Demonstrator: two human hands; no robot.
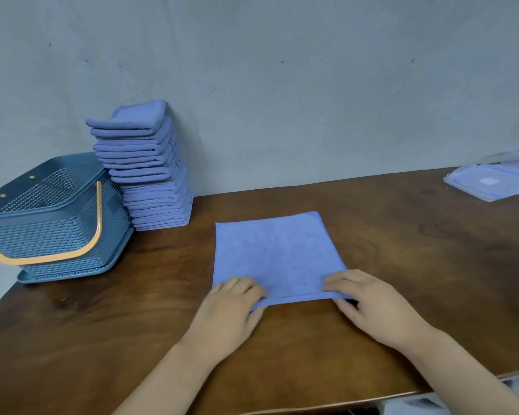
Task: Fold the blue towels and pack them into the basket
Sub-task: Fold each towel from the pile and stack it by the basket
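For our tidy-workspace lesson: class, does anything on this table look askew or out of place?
The tall stack of folded towels beside the basket is uneven: its upper towels jut left past the lower ones, so it looks unsteady.

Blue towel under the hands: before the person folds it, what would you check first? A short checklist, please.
1. The blue towel lies flat on the table: ok.
2. The left hand pinches its near left corner: ok.
3. The right hand pinches its near right corner: ok.
4. Nothing lies on the towel's far half: ok.
5. The basket is open on top, handle down: ok.
6. The tall stack of folded towels beside the basket is steady: cannot tell.
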